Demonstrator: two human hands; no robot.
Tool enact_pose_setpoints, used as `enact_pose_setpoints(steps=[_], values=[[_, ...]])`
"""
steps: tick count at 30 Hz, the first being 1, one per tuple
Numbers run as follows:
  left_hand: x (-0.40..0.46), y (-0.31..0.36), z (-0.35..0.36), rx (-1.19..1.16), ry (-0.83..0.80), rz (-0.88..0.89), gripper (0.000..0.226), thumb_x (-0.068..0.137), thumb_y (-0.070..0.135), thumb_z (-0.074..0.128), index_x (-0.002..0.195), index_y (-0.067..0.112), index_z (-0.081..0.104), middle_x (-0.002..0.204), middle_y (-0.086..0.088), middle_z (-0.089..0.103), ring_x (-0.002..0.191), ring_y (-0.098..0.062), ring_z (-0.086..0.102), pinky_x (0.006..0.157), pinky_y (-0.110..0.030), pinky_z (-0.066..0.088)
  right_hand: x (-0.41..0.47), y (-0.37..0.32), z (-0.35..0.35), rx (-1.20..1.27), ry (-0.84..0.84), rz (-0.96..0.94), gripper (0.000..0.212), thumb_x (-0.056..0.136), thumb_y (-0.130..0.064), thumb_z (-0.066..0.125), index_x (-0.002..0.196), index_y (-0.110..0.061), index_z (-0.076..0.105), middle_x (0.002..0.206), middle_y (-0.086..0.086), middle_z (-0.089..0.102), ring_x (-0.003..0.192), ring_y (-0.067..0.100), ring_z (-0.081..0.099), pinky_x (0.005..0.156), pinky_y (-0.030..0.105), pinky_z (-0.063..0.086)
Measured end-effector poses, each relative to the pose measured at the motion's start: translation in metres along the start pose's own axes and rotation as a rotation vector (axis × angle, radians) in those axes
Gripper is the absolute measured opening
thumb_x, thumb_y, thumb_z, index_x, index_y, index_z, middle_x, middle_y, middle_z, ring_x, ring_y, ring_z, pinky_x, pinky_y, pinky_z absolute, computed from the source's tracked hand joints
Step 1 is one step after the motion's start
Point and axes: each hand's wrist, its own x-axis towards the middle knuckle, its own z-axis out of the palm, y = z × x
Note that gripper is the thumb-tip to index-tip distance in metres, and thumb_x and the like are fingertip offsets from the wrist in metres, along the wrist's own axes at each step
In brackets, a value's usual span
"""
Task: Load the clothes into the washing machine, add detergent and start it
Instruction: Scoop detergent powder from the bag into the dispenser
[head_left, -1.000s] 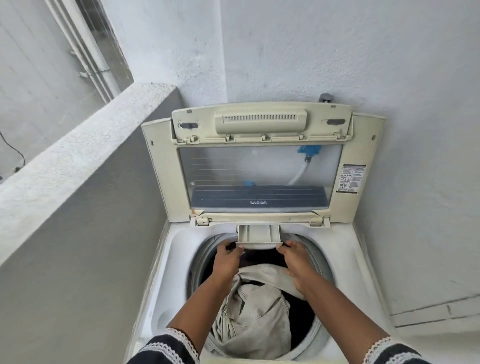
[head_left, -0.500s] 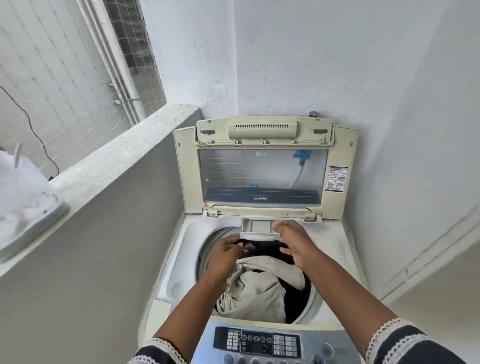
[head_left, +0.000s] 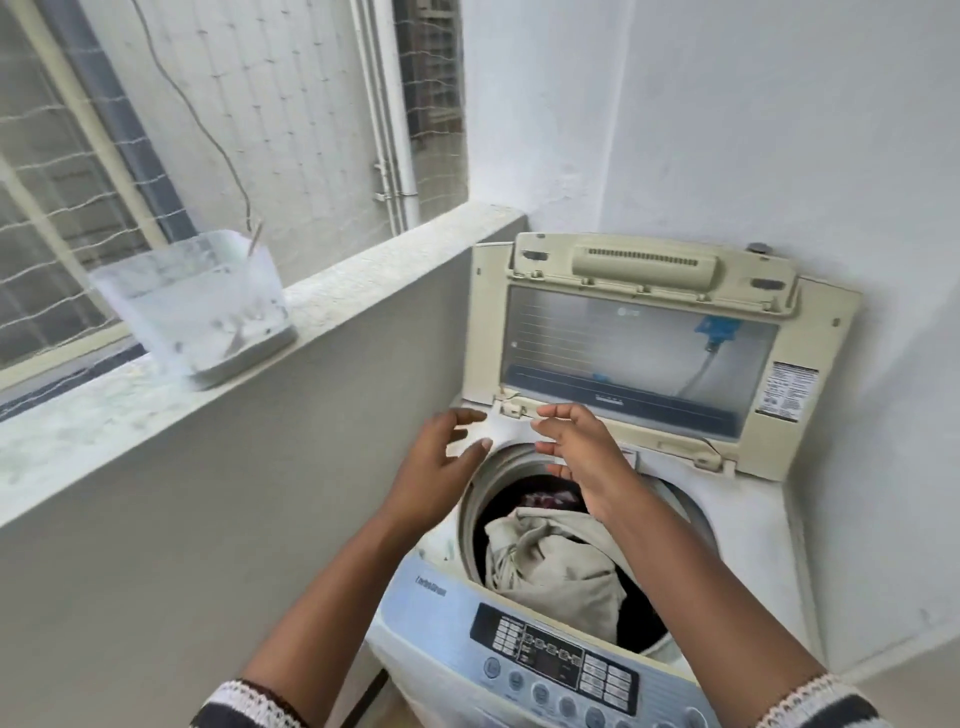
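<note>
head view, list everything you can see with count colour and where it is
washing machine: one, white, top-loading, in the corner by the wall
lid: one, cream with clear window, raised upright at the back
control panel: one, pale blue with dark button block, front edge of the machine
beige garment: one, crumpled on top inside the drum
dark clothes: count unclear, dark red and black, under and behind the beige garment
plastic tub: one, translucent white, on the ledge
ledge: one, white, left of the machine
netting: one, white, across the window opening
left hand: one, empty, fingers spread, above the drum's left rim
right hand: one, empty, fingers loose, above the drum's back
</note>
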Motion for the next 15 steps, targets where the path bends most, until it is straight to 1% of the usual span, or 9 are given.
enact_pose_setpoints(steps=[2,3,4,6,7,9,11,15], values=[[-0.001,0.005,-0.023,0.045,0.033,0.067,0.024,0.094,0.024,0.063,0.114,0.035,0.057,0.125,0.009,0.052,0.114,0.002,0.051,0.095,-0.023,0.047,-0.007,-0.010,0.017,-0.042,-0.060,-0.047,0.013,0.091,-0.021,0.065,0.104,-0.023,0.064,0.109,0.000,0.069,0.095,0.018,0.064,0.082,0.035,0.049],[-0.003,0.007,-0.036,0.075,0.065,0.105,0.024,0.094,0.024,0.063,0.115,0.034,0.057,0.124,0.010,0.052,0.115,0.003,0.050,0.097,-0.028,0.048,-0.012,-0.015,0.027,-0.068,-0.093,-0.069,0.014,0.092,-0.021,0.065,0.106,-0.022,0.064,0.105,0.001,0.068,0.095,0.017,0.064,0.082,0.035,0.049],[-0.005,0.008,-0.052,0.112,0.105,0.151,0.025,0.094,0.024,0.063,0.117,0.032,0.058,0.122,0.011,0.052,0.115,0.005,0.050,0.097,-0.030,0.048,-0.017,-0.020,0.039,-0.095,-0.131,-0.094,0.015,0.092,-0.021,0.065,0.107,-0.022,0.064,0.102,0.002,0.065,0.094,0.017,0.063,0.080,0.033,0.048],[-0.009,0.012,-0.075,0.181,0.162,0.255,0.025,0.094,0.023,0.063,0.118,0.029,0.059,0.121,0.013,0.051,0.116,0.006,0.050,0.096,-0.027,0.047,-0.024,-0.028,0.054,-0.129,-0.186,-0.139,0.016,0.093,-0.020,0.065,0.109,-0.020,0.064,0.098,0.003,0.061,0.093,0.016,0.061,0.075,0.031,0.045],[-0.012,0.013,-0.087,0.211,0.187,0.293,0.025,0.094,0.023,0.062,0.118,0.029,0.059,0.122,0.013,0.051,0.118,0.004,0.050,0.096,-0.026,0.046,-0.028,-0.033,0.064,-0.146,-0.210,-0.164,0.017,0.092,-0.020,0.065,0.109,-0.019,0.064,0.098,0.003,0.061,0.092,0.016,0.061,0.074,0.030,0.044],[-0.019,0.014,-0.117,0.260,0.240,0.345,0.024,0.095,0.022,0.061,0.118,0.029,0.060,0.126,0.013,0.050,0.122,-0.002,0.050,0.098,-0.026,0.044,-0.034,-0.046,0.090,-0.178,-0.257,-0.207,0.017,0.092,-0.020,0.066,0.109,-0.020,0.064,0.099,0.002,0.063,0.090,0.014,0.062,0.074,0.028,0.045],[-0.024,0.015,-0.147,0.311,0.298,0.382,0.022,0.095,0.021,0.061,0.116,0.027,0.062,0.128,0.011,0.050,0.125,-0.003,0.048,0.101,-0.027,0.041,-0.038,-0.060,0.118,-0.201,-0.308,-0.237,0.018,0.091,-0.020,0.066,0.109,-0.022,0.064,0.101,0.002,0.065,0.091,0.015,0.063,0.075,0.027,0.047],[-0.028,0.012,-0.203,0.380,0.472,0.470,0.020,0.090,0.016,0.060,0.108,0.020,0.067,0.129,0.003,0.052,0.129,-0.011,0.046,0.106,-0.031,0.037,-0.040,-0.090,0.168,-0.248,-0.407,-0.333,0.022,0.092,-0.021,0.066,0.113,-0.022,0.061,0.099,-0.001,0.063,0.091,0.016,0.060,0.078,0.032,0.046]])
